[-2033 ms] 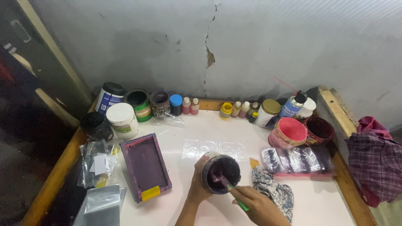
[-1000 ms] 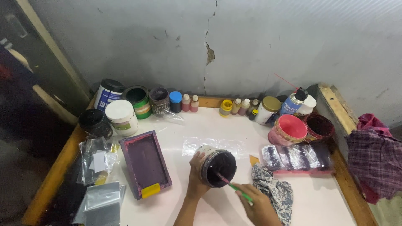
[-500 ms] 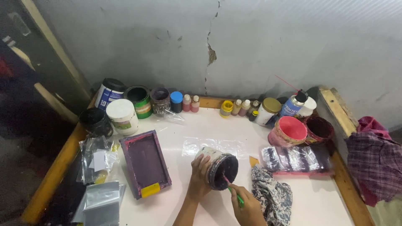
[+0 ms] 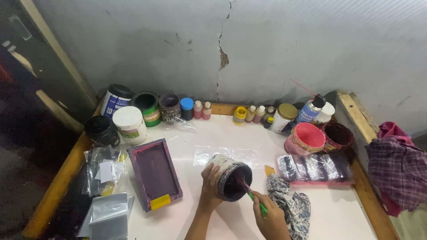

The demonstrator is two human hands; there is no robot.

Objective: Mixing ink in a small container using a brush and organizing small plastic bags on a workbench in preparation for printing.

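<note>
My left hand [image 4: 208,186] grips a stained paint jar [image 4: 230,178] tilted toward me on the white table [image 4: 231,133], its dark purple inside showing. My right hand [image 4: 271,218] holds a green-handled stick [image 4: 254,200] whose tip reaches into the jar's mouth. A small purple-framed printing screen [image 4: 155,173] with a yellow tape patch lies just left of my left hand. A patterned rag [image 4: 291,206] lies beside my right hand.
Jars, tins and small bottles line the wall: a white tub [image 4: 130,124], a green tin [image 4: 147,106], a spray can [image 4: 311,111], a pink tub [image 4: 304,138]. Plastic bags [image 4: 104,171] sit at the left edge, a plaid cloth [image 4: 398,171] at the right.
The jar has tipped further toward me and shifted slightly left. My right hand has drawn lower, with the stick still in the jar.
</note>
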